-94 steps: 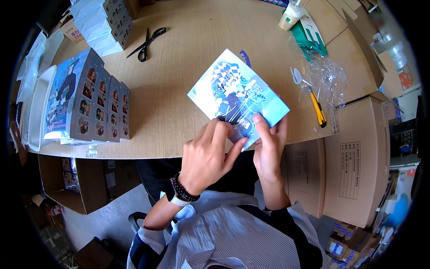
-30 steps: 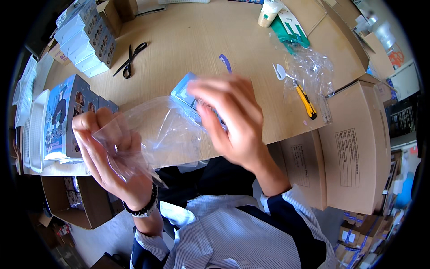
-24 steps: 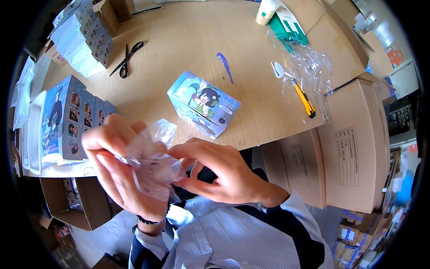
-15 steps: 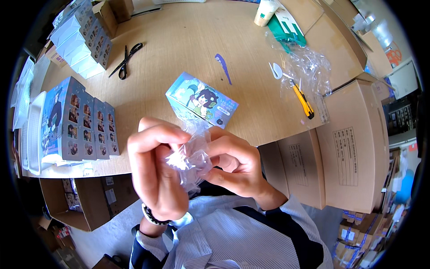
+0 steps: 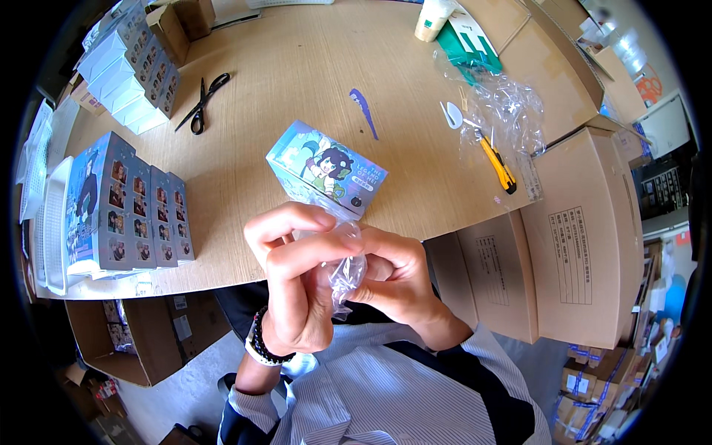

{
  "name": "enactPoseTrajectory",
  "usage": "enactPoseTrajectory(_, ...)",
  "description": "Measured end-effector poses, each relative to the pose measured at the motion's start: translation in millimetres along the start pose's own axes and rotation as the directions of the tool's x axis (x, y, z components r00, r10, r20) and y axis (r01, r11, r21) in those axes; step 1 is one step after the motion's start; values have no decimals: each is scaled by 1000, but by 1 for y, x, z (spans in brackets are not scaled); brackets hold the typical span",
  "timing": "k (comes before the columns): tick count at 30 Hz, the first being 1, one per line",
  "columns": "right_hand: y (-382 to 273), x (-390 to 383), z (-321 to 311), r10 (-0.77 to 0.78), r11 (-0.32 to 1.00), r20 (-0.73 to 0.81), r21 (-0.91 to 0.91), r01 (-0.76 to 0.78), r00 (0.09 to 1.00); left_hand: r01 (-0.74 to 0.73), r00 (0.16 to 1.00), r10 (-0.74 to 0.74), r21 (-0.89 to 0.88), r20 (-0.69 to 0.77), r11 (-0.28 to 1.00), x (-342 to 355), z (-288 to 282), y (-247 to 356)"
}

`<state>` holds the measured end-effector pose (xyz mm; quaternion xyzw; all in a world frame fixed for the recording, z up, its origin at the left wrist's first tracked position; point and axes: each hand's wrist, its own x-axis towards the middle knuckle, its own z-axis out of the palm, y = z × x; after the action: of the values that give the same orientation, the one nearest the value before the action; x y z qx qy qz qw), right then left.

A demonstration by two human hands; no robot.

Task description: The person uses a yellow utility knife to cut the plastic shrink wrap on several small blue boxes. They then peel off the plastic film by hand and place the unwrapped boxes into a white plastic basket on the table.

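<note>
Between both hands, in front of my chest, a crumpled clear plastic wrapper [image 5: 347, 276] is bunched up. My left hand [image 5: 297, 267], with a beaded bracelet at the wrist, curls its fingers round the wrapper from the left. From the right, my right hand [image 5: 397, 278] pinches it with thumb and bent fingers. Just beyond the fingertips a blue printed box [image 5: 326, 167] with a cartoon figure sits tilted at an angle on the table. The wrapper's upper end reaches up to the box's near side; whether they touch I cannot tell.
Scissors [image 5: 202, 104] lie at the left, near stacked boxes [image 5: 130, 78] and a row of printed boxes [image 5: 111, 211]. A purple strip [image 5: 363, 111] lies beyond the box. To the right are a yellow utility knife [image 5: 497, 167], loose clear film [image 5: 512, 107], a cup [image 5: 434, 18] and cartons [image 5: 575, 237].
My left hand has moved right, closer to my right hand, and its fingers have closed further over the wrapper. Less of the wrapper shows now. The view has shifted slightly.
</note>
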<state>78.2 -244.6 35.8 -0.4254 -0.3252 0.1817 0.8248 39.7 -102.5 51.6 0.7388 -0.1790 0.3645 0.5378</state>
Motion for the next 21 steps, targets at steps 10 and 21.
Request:
enactPoseTrajectory(10, 15, -7, 0, 56, 991, -28, 124, -52, 998, 255, 945, -69, -592, 319, 765, -3, -3, -12)
enactPoseTrajectory(21, -6, -2, -4, -401, 556, 61, -777, 296, 914, 439, 812, -505, 264, 292, 859, -3, -27, 15)
